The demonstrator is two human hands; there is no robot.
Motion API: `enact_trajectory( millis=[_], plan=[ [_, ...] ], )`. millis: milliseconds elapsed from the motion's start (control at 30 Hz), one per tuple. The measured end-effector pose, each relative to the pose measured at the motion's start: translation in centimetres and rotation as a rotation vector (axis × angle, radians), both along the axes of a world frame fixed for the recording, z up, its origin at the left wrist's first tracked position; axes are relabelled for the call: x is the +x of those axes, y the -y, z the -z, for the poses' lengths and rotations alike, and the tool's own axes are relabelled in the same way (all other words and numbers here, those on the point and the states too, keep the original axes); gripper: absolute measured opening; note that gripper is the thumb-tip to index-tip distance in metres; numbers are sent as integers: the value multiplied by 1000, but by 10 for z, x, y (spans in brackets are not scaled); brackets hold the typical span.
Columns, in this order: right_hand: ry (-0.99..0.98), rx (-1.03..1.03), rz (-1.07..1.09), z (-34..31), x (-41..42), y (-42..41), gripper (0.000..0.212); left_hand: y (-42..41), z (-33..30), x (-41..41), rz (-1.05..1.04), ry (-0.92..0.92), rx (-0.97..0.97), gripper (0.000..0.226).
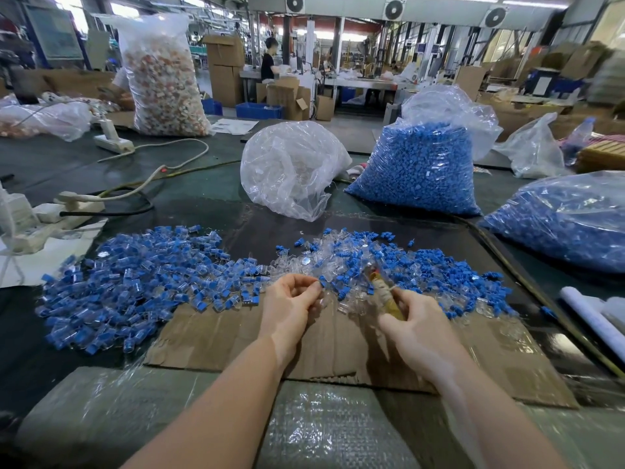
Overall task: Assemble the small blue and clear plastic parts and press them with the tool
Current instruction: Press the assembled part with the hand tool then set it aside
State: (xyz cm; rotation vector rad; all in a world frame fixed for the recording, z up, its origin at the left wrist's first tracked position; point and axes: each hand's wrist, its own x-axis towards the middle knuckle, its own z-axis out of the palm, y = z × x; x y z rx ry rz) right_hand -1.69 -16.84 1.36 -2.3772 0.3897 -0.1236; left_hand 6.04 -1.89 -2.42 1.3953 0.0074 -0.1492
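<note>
A: Hands status?
B: Left hand [293, 301] pinches a small blue part [321, 283] at its fingertips, over the cardboard sheet [216, 336]. A clear piece may sit with it; too blurred to tell.
A: Right?
B: Right hand [417, 328] is wrapped round the tool [385, 292], a yellowish handle with a red band near the tip.
A: Geometry?
B: The tool's long axis runs up and left from the grip, tip aimed toward the pinched part. Part lies just left of the tip, near but apart. Left hand is nearer to it.
A: Next?
B: Probably bring tip and part together, then press.
A: Stock?
B: Beyond the hands, the loose mixed pile [389, 262]; left of it, the assembled pile [135, 275]. Further back, a bag of blue parts [419, 170].
</note>
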Motion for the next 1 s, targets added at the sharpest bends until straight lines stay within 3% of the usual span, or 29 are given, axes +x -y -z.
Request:
enact_trajectory(
  millis=[100, 200, 300, 500, 633, 767, 900, 1000],
  plan=[
    [-1, -343, 100, 7, 2, 20, 32, -12, -3, 6, -168, 244, 311, 12],
    [-11, -529, 151, 13, 0, 31, 34, -39, -12, 19, -383, 408, 692, 13],
    [-30, -650, 184, 21, -1, 38, 36, -73, -11, 34, -470, 455, 982, 21],
    [-62, -741, 234, 30, -2, 39, 59, -94, 1, 41, -444, 410, 1285, 26],
    [-70, -751, 240, 31, -3, 37, 59, -70, 0, 33, -417, 500, 1186, 27],
    [-99, -748, 243, 31, -3, 37, 60, -28, -3, 15, -134, 621, 915, 18],
    [-78, -783, 278, 28, -5, 33, 61, 7, 4, 1, 166, 685, 920, 29],
    [116, -732, 232, 23, -1, 28, 47, 18, 12, -2, 238, 698, 979, 38]
  ],
)
